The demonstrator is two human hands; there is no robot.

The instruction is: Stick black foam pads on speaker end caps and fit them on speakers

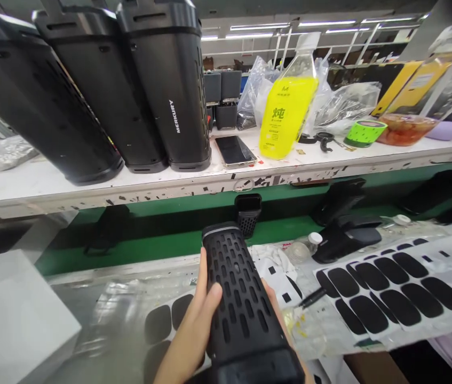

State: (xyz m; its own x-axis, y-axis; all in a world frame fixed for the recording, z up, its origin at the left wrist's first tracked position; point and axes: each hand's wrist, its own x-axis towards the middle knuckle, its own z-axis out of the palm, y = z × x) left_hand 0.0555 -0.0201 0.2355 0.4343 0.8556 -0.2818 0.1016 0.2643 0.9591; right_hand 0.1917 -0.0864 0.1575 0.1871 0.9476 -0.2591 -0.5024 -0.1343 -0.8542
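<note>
A long black plastic housing with rows of slots (239, 288) is held between both hands above the work table. My left hand (193, 325) grips its left side, the thumb lying along the slotted face. On the far side, my right hand (276, 301) wraps round the right edge; most of it is hidden behind the housing. Sheets of black rounded stickers (386, 288) lie to the right, and more black stickers (159, 324) show under my left arm. A black pen (312, 297) rests between the housing and the right sheets.
Upright black housings (177, 101), one marked MERKURY, line the white shelf (149, 186) at left. Beside them are a phone (235, 151), a yellow drink bottle (287, 112) and green tape (365, 133). A white box (17, 320) stands at left; a small clear bottle (306, 246) is at right.
</note>
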